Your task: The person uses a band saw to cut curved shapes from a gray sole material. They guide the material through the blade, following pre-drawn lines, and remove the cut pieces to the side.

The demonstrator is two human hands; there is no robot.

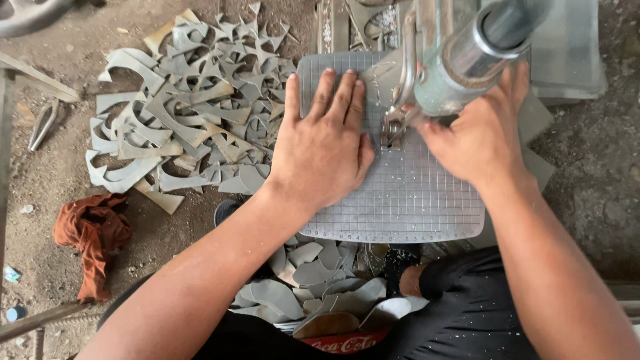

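Observation:
My left hand [325,147] lies flat, fingers together, pressing on a grey sheet over the gridded machine table [413,200]. My right hand [480,133] rests on the other side of the blade area [392,130], fingers curled down onto the sheet under the machine's round grey head [467,60]. Whether the right hand grips the sheet or only presses it is unclear. The sheet's edges are mostly hidden by both hands.
A heap of curved grey offcuts [187,107] covers the dirt floor to the left. More grey cut pieces [313,280] lie below the table by my lap. An orange rag [93,233] and metal tongs [41,125] lie far left. Grey sheets [573,53] are stacked at upper right.

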